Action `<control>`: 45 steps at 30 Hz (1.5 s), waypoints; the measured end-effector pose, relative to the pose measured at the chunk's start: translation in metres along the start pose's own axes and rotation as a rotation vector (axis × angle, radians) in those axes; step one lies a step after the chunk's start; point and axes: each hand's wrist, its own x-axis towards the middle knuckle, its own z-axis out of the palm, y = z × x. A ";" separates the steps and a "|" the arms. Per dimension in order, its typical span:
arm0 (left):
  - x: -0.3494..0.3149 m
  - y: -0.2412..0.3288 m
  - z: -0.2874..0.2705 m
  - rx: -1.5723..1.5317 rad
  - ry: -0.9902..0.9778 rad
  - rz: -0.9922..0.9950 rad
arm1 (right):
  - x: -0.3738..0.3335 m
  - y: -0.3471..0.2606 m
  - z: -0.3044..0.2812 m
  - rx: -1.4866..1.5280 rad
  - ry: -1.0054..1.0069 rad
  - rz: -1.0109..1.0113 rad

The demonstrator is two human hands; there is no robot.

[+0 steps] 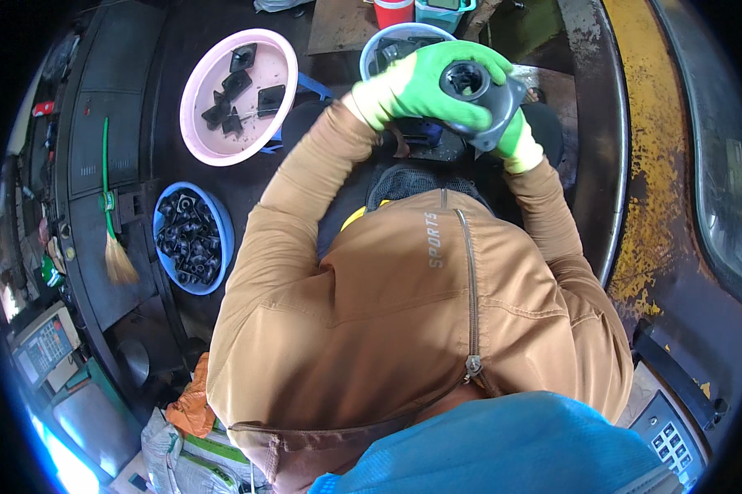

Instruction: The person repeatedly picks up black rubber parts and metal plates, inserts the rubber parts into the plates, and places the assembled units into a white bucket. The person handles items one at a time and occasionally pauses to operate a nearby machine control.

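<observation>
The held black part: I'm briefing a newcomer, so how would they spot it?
From the brown jacket, follow the sleeves to the green-gloved left hand and right hand. They hold a black part with a round opening and cornered plate. Unlike loose pieces in the pink basin, it is in hand.

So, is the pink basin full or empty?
Partly filled: a few black parts lie in the pink basin, much of its bottom bare.

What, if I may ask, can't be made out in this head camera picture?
- Head view: the fingertips of the right hand, hidden behind the black part.
- Head view: the part's underside, turned away from the camera.
- Head view: some contents of the far blue basin, covered by the left hand.
- Head view: the top of the red container, cut off by the upper edge.
</observation>
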 end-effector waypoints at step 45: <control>-0.011 0.005 0.029 0.195 0.400 0.172 | 0.005 -0.019 0.022 -0.375 0.208 -0.220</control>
